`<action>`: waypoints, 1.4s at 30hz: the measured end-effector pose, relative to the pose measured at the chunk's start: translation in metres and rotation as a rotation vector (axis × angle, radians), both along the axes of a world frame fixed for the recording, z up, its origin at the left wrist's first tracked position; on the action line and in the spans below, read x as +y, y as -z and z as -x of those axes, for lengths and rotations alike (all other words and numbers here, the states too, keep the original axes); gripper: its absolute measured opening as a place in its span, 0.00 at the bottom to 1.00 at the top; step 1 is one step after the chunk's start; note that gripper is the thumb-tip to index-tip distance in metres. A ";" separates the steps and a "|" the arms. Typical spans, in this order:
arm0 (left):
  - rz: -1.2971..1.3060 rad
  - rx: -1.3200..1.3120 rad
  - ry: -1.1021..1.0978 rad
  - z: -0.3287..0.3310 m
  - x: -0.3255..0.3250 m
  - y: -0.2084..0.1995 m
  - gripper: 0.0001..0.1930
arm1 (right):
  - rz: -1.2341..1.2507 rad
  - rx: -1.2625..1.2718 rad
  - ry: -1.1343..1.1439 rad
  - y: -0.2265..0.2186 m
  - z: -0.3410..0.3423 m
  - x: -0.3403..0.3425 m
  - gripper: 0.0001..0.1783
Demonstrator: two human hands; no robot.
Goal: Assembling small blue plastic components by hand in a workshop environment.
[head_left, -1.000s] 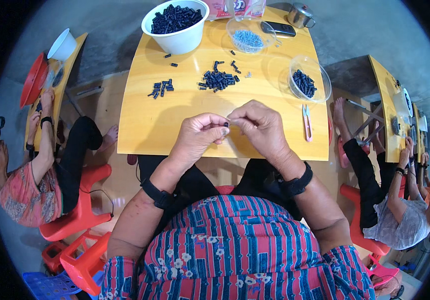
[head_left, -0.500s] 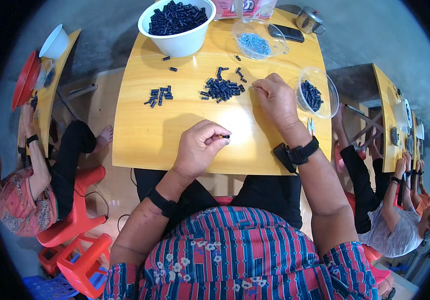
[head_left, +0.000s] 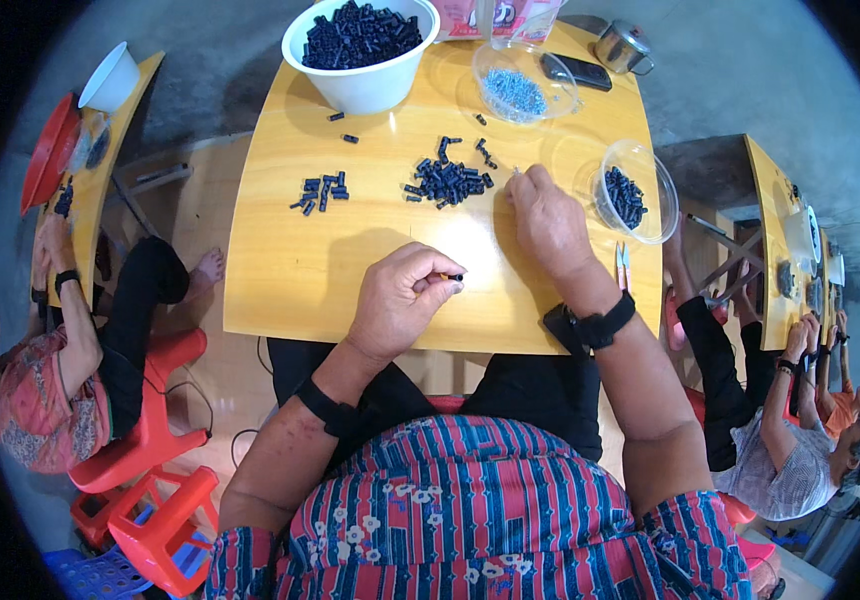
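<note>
Black plastic pieces (head_left: pixel 447 182) lie in a loose heap on the yellow surface (head_left: pixel 280 290), just ahead of the person's right hand (head_left: pixel 547 218). That hand reaches forward, its fingers (head_left: pixel 520 181) drawn together at the right edge of the heap; something tiny seems to sit at the tips, but it is too small to tell what. The left hand (head_left: pixel 405 298) rests nearer the body, its fingers (head_left: pixel 440 272) pinched on one small dark piece (head_left: pixel 455 277) with what looks like an orange end, held just above the surface.

Judging from this, the step in hand is fetching the next part while the left keeps its piece ready. The next move likely calls for a fine pinch on one item alone, then bringing both hands together to join the parts with careful alignment.

A smaller cluster of black pieces (head_left: pixel 321 190) lies to the left of the heap, with a few strays near the large white bowl (head_left: pixel 360 88), which is full of the same parts. A clear dish of small bluish-silver bits (head_left: pixel 517 92) stands beyond the heap, and a clear dish of dark pieces (head_left: pixel 650 205) sits just right of the right hand, close enough to be nudged by the wrist. Small snips (head_left: pixel 621 264) lie near the right forearm. A dark phone (head_left: pixel 575 71) and a metal pot (head_left: pixel 622 45) sit at the far edge. Other people work at neighbouring tables on either side, well apart from these hands.
</note>
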State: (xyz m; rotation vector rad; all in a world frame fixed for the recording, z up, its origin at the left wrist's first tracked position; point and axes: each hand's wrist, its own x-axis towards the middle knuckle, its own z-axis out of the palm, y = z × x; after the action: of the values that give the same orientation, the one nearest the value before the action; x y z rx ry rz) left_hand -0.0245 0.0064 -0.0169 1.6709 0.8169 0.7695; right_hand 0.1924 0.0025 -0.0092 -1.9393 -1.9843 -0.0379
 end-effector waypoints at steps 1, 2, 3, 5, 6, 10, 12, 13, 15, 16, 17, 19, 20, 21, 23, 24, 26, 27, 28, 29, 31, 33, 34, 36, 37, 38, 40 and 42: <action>-0.012 -0.006 0.000 -0.001 0.001 0.000 0.04 | -0.016 0.003 -0.026 -0.001 0.002 -0.003 0.07; -0.009 0.015 -0.002 0.000 -0.001 0.000 0.04 | -0.029 -0.003 -0.025 0.000 0.004 -0.007 0.07; -0.006 0.035 -0.004 0.000 -0.001 0.001 0.04 | -0.018 0.008 -0.055 0.003 0.005 -0.012 0.07; -0.027 0.035 -0.014 -0.001 -0.001 0.002 0.04 | -0.021 0.034 -0.105 0.006 0.007 -0.021 0.06; -0.038 0.041 -0.025 -0.001 -0.002 0.003 0.04 | -0.027 0.031 -0.105 0.007 0.006 -0.022 0.06; -0.082 0.048 -0.041 -0.002 -0.002 0.007 0.04 | -0.025 0.008 -0.165 0.007 0.009 -0.032 0.05; -0.094 0.026 -0.055 -0.002 -0.004 0.008 0.04 | -0.022 -0.017 -0.206 0.008 0.012 -0.038 0.05; -0.115 0.056 -0.050 -0.002 -0.003 0.006 0.04 | -0.008 -0.055 -0.248 0.009 0.013 -0.039 0.06; -0.128 0.056 -0.046 -0.003 -0.002 0.007 0.04 | 0.003 -0.093 -0.291 0.008 0.014 -0.040 0.06; -0.134 0.057 -0.044 -0.002 -0.003 0.008 0.04 | -0.004 -0.071 -0.288 0.008 0.015 -0.040 0.06; -0.132 0.061 -0.046 -0.003 -0.003 0.008 0.04 | -0.011 -0.049 -0.285 0.008 0.015 -0.041 0.07; -0.150 0.064 -0.062 -0.005 -0.002 0.009 0.06 | 0.015 -0.017 -0.290 0.007 0.013 -0.039 0.08; -0.147 0.069 -0.066 -0.004 -0.002 0.010 0.06 | 0.039 0.011 -0.292 0.007 0.012 -0.039 0.08; -0.135 0.064 -0.061 -0.003 -0.002 0.012 0.05 | 0.023 0.072 -0.282 0.006 0.013 -0.040 0.07; -0.120 0.058 -0.057 -0.004 -0.002 0.014 0.04 | 0.006 0.134 -0.253 0.010 0.012 -0.040 0.06; -0.106 0.049 -0.056 -0.005 -0.002 0.015 0.05 | -0.012 0.195 -0.222 0.012 0.012 -0.040 0.05; -0.088 0.046 -0.062 -0.002 -0.002 0.016 0.05 | -0.003 0.243 -0.215 0.010 0.015 -0.041 0.04; -0.092 0.049 -0.061 -0.002 -0.001 0.017 0.05 | 0.002 0.288 -0.203 0.010 0.016 -0.042 0.03; -0.097 0.049 -0.057 -0.002 -0.001 0.016 0.05 | 0.005 0.290 -0.203 0.012 0.015 -0.041 0.03; -0.093 0.052 -0.058 -0.002 0.000 0.016 0.05 | -0.034 0.366 -0.233 0.013 0.013 -0.040 0.05; -0.092 0.046 -0.041 -0.003 0.000 0.016 0.05 | -0.070 0.448 -0.263 0.015 0.014 -0.041 0.08; -0.084 0.062 -0.038 -0.002 0.001 0.016 0.05 | 0.185 0.908 -0.173 0.013 0.017 -0.045 0.14; -0.081 0.074 -0.034 -0.002 0.001 0.016 0.05 | 0.189 0.913 -0.174 0.010 0.020 -0.046 0.14; -0.060 0.069 -0.043 -0.001 0.002 0.019 0.05 | 0.250 1.064 -0.212 0.008 0.028 -0.047 0.17; -0.043 0.056 -0.046 -0.001 0.002 0.018 0.05 | 0.252 1.067 -0.209 0.008 0.029 -0.047 0.17; -0.040 0.059 -0.045 -0.002 0.002 0.018 0.05 | 0.224 1.056 -0.224 0.009 0.030 -0.047 0.18; -0.037 0.085 -0.038 -0.003 0.002 0.016 0.06 | 0.198 1.047 -0.238 0.008 0.031 -0.046 0.19; -0.024 0.081 -0.040 -0.002 0.002 0.017 0.06 | 0.212 1.028 -0.218 0.006 0.032 -0.044 0.18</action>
State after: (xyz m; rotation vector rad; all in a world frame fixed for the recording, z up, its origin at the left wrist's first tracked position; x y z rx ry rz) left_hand -0.0223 0.0085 -0.0339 1.7210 0.9026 0.7455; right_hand 0.1604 -0.0419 -0.0156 -1.3522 -1.4649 1.0342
